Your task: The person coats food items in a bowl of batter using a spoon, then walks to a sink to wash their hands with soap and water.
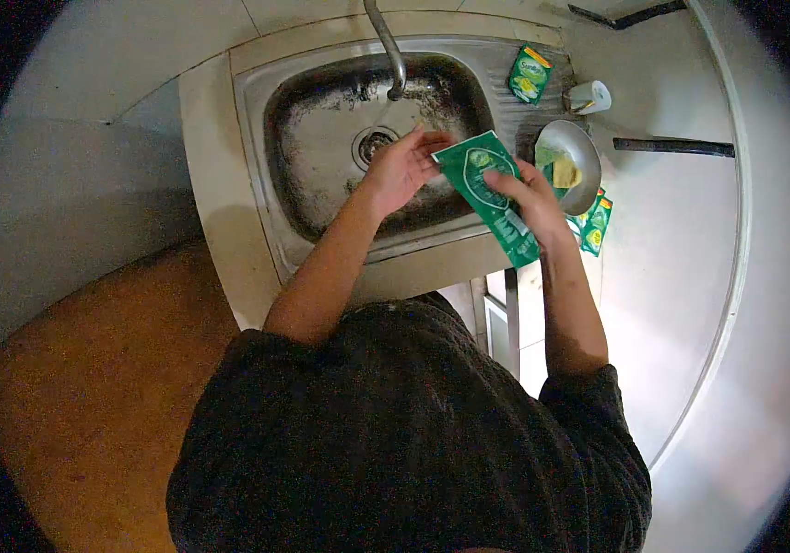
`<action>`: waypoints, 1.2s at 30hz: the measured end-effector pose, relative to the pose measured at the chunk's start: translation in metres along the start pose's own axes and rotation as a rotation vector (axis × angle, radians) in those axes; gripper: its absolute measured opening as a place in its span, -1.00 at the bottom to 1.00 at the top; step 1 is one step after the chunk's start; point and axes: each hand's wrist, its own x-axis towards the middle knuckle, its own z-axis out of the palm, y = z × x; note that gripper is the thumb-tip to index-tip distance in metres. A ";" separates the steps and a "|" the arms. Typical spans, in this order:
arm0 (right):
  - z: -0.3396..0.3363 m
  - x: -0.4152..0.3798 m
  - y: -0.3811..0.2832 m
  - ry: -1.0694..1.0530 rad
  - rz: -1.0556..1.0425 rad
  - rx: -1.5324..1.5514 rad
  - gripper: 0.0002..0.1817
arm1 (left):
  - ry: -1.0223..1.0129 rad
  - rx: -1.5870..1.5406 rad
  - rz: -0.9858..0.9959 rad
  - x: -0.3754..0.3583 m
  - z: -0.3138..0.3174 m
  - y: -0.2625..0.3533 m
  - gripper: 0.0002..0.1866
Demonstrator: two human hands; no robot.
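A flat green packet (483, 194) with white print is held over the front right of the sink. Gripping its right side is my right hand (529, 195), the thumb pressed on the printed face. My left hand (401, 170) is palm up over the basin, its fingers stretched toward the packet's top left corner and close to it. Below that hand lies the steel sink (321, 207), its bottom covered with dark stains. Part of the drain (375, 143) shows beside my left fingers.
A curved faucet (393, 55) hangs over the basin's back. On the ridged drainboard are a green-and-yellow packet (530, 76), a white cup (589, 97) on its side and a metal bowl (589, 152) with a yellow-green sponge (565, 171). More green packets (596, 224) lie beside the bowl.
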 end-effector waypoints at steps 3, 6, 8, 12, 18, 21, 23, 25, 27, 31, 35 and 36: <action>0.008 -0.003 -0.010 0.085 0.037 -0.127 -0.67 | -0.003 -0.014 -0.002 0.002 -0.004 -0.005 -0.57; 0.010 -0.004 -0.012 0.026 0.042 -0.119 -0.68 | -0.022 -0.032 -0.008 0.003 -0.004 -0.006 -0.58; 0.009 -0.003 -0.013 0.012 0.067 -0.085 -0.72 | -0.001 -0.035 -0.011 0.002 -0.003 -0.008 -0.59; 0.009 -0.003 -0.015 0.006 0.035 -0.080 -0.71 | -0.049 -0.041 0.009 0.004 -0.003 -0.009 -0.59; 0.005 -0.004 -0.017 0.007 -0.017 -0.035 -0.73 | -0.040 -0.067 0.010 0.001 0.003 -0.011 -0.59; 0.002 -0.005 -0.019 -0.012 -0.040 -0.075 -0.74 | -0.069 -0.083 -0.015 0.006 -0.003 -0.014 -0.59; 0.004 -0.009 -0.024 -0.019 -0.008 -0.081 -0.74 | -0.061 -0.085 -0.028 0.005 0.000 -0.015 -0.59; 0.003 -0.010 -0.026 -0.014 0.003 -0.086 -0.75 | -0.013 -0.055 -0.034 0.003 0.007 -0.014 -0.61; 0.004 -0.012 -0.027 -0.009 0.015 -0.092 -0.75 | -0.026 -0.069 -0.036 0.005 0.006 -0.016 -0.61; 0.002 -0.013 -0.025 0.011 -0.040 -0.074 -0.75 | -0.076 -0.098 -0.014 0.006 0.004 -0.019 -0.62; 0.005 -0.019 -0.033 0.028 -0.098 -0.076 -0.75 | -0.078 -0.103 -0.009 0.009 0.006 -0.021 -0.62; 0.003 -0.019 -0.033 0.031 -0.098 -0.077 -0.75 | -0.067 -0.091 -0.013 0.008 0.010 -0.021 -0.62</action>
